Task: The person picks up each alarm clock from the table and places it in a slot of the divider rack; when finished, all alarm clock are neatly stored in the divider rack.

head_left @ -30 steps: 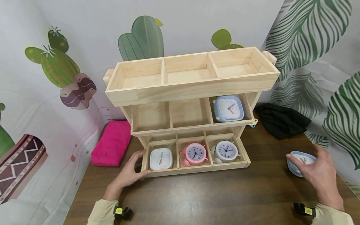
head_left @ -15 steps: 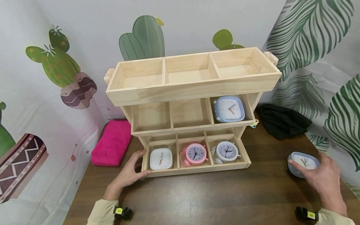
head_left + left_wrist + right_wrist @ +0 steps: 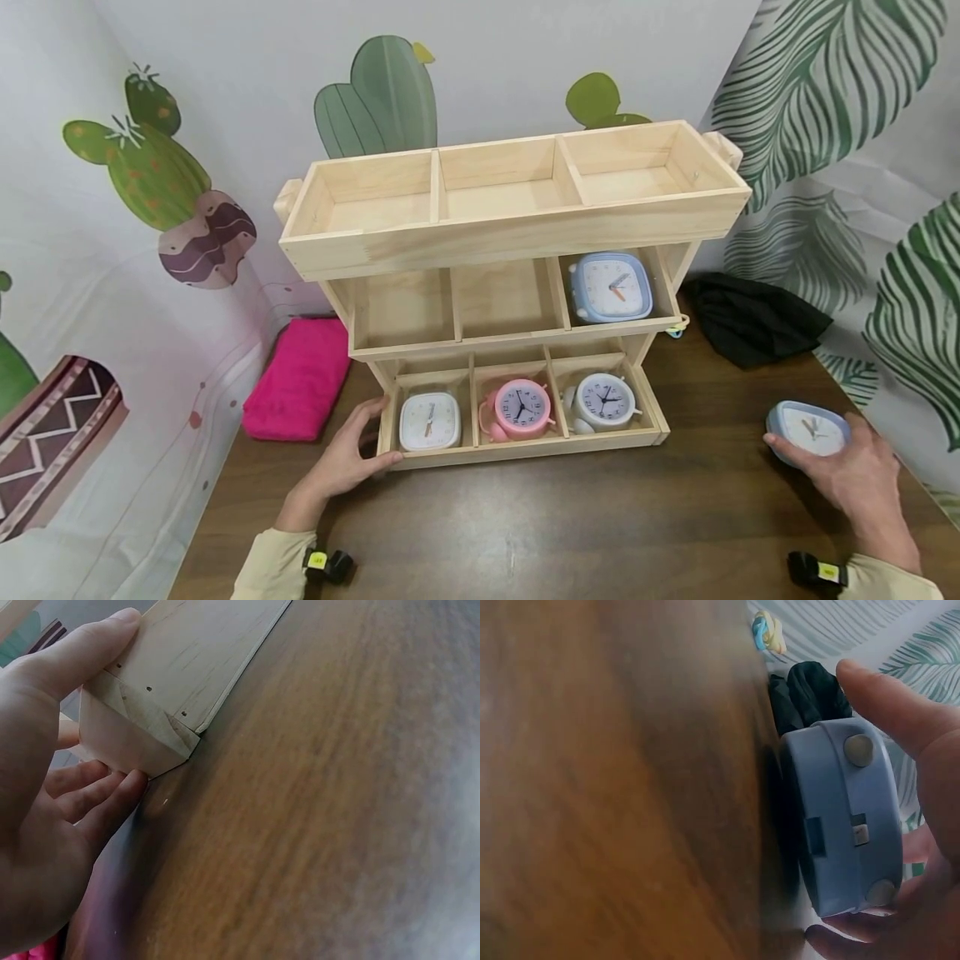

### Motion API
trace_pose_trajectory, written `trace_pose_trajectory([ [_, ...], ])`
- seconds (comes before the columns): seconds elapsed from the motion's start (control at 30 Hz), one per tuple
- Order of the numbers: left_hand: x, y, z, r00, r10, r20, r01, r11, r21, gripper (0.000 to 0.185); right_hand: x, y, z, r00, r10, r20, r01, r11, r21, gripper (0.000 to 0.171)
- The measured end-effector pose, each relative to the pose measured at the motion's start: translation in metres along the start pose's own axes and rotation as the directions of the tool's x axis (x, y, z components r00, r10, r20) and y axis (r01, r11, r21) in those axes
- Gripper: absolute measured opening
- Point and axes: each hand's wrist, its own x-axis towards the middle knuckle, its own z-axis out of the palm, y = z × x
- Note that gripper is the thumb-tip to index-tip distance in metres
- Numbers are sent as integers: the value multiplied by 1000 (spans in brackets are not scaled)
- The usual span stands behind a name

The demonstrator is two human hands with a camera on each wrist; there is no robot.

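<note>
My right hand [image 3: 862, 483] grips a blue alarm clock [image 3: 813, 429] by its sides at the right of the table, face tilted up. In the right wrist view, the blue alarm clock [image 3: 847, 817] shows its feet and a small switch, with a dark shadow between it and the tabletop. My left hand [image 3: 348, 454] holds the lower left corner of a three-tier wooden shelf [image 3: 517, 237], thumb on the front board and fingers round the side. The bottom tier holds a white square clock [image 3: 430, 422], a pink clock [image 3: 522, 409] and a white round clock [image 3: 603, 402], one per compartment.
Another blue clock [image 3: 611, 287] sits in the middle tier's right compartment. A pink cloth bundle [image 3: 300, 379] lies left of the shelf, a black cloth [image 3: 753, 321] to its right. Colored bands [image 3: 677, 327] hang by the shelf's right side. Patterned sheets stand behind the brown table [image 3: 517, 533].
My right hand has shifted slightly and the blue alarm clock in it has tilted, so more of its face shows. My left hand stays on the shelf corner.
</note>
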Motion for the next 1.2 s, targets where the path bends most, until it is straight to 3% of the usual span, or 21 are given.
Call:
trace_pose_trajectory([
  [0.07,0,1,0,1000,15,-6,-15,1000,3,88,1,1,1,1000,7,7,-7,1000,1,114],
  [0.13,0,12,-2,1000,21,-5,-21,1000,0,86,1,1,1,1000,17,15,-17,1000,-1,114],
  [0.3,1,11,-2,1000,16,1,-16,1000,-5,86,3,0,1,997,55,59,-54,998,-19,118],
  [0.37,1,0,0,1000,15,-4,-15,1000,1,87,4,1,0,996,57,69,-55,998,-21,118],
  [0.6,0,0,1,1000,18,-5,-18,1000,11,87,6,6,0,995,50,88,-50,999,-5,118],
  [1.2,0,1,0,1000,12,-2,-12,1000,-9,89,6,4,0,998,52,43,-53,999,13,109],
])
